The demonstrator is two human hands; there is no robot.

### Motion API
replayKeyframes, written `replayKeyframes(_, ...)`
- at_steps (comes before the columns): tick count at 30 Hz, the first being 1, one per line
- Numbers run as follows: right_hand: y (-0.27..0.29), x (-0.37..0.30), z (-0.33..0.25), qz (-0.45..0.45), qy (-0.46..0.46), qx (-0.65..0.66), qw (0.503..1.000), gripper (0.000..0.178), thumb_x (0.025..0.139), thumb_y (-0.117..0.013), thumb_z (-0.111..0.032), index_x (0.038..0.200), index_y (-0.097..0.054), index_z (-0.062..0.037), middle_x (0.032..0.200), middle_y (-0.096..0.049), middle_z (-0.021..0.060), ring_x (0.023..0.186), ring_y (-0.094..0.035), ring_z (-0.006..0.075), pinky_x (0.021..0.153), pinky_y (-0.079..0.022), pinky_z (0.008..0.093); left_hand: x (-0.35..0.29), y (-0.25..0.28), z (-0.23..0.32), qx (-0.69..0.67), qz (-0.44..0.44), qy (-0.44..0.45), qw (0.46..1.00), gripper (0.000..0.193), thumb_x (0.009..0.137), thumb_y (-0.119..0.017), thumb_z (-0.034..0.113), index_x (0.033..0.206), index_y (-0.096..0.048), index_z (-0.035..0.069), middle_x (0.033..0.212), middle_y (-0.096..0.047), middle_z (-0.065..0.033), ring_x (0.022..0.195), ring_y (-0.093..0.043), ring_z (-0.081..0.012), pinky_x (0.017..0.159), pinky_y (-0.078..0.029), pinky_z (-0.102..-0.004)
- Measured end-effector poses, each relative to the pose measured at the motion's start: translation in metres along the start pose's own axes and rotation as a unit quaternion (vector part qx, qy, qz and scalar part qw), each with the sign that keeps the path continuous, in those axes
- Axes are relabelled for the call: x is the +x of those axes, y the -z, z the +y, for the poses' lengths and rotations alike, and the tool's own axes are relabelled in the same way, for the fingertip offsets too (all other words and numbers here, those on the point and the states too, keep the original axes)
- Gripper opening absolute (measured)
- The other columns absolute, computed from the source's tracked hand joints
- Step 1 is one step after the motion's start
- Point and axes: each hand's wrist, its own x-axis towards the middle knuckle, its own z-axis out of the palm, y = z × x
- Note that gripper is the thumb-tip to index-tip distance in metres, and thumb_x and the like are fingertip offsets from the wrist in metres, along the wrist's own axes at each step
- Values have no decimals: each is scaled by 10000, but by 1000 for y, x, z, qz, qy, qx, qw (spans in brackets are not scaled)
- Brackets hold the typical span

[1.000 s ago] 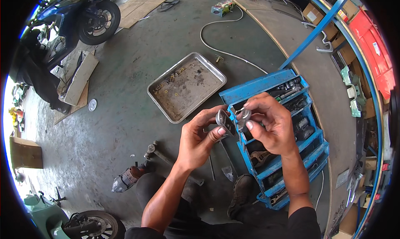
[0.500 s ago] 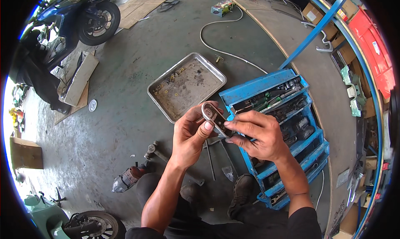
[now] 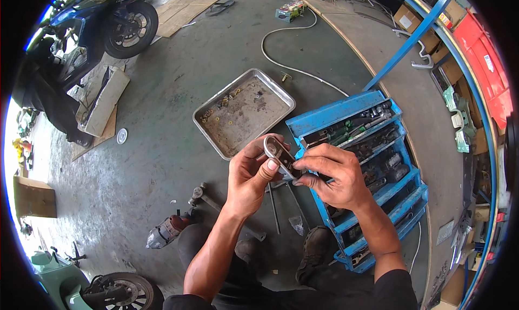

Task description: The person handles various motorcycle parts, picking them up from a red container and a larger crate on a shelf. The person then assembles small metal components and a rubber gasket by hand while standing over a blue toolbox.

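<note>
My left hand grips a hollow metal bracket with a rounded end, thumb pressed on its near rim and fingers behind it. The bracket is tilted, its dark hollow side facing up and to the right. Opposite it, my right hand is closed at the bracket's right edge, with thumb and fingertips on or just inside it. Whether a small piece sits between those fingertips cannot be made out. Both hands are raised above the floor, between a metal tray and my boots.
Small brass-coloured parts lie in the tray. A blue cantilever toolbox stands open at my right, full of tools. On the floor are a hammer, a power tool and a hose. A motorcycle and a dark-clothed person are at far left.
The bracket has turned slightly in my hands, and my right fingertips have shifted a little along its edge. The surroundings sit slightly further right in view.
</note>
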Motion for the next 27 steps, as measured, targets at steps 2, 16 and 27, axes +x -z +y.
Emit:
replayKeyframes(2,0,0,1,8,2,0,1000,296,665,-813,-30,938,-703,-57,896,-653,60,747,-643,230,631,-522,335,0,-1,-1,2,3,-5,1000,491,901,-713,259,1288,-541,12,1166,-628,-82,1017,-610,-136,718,-518,-238)
replayKeyframes(16,-13,-5,14,33,15,16,999,243,690,-797,14,913,-726,-49,858,-662,54,689,-630,204,578,-502,309,-1,0,-10,-46,45,-30,997,468,912,-694,207,1295,-522,-1,1181,-610,-112,1021,-626,-170,788,-575,-309)
replayKeyframes(27,-17,-8,8,52,-26,29,998,257,703,-798,15,947,-726,-28,858,-667,80,711,-652,200,594,-515,300,1,1,-18,-49,51,-30,997,463,909,-698,207,1287,-526,2,1181,-614,-98,1010,-628,-164,777,-582,-303)
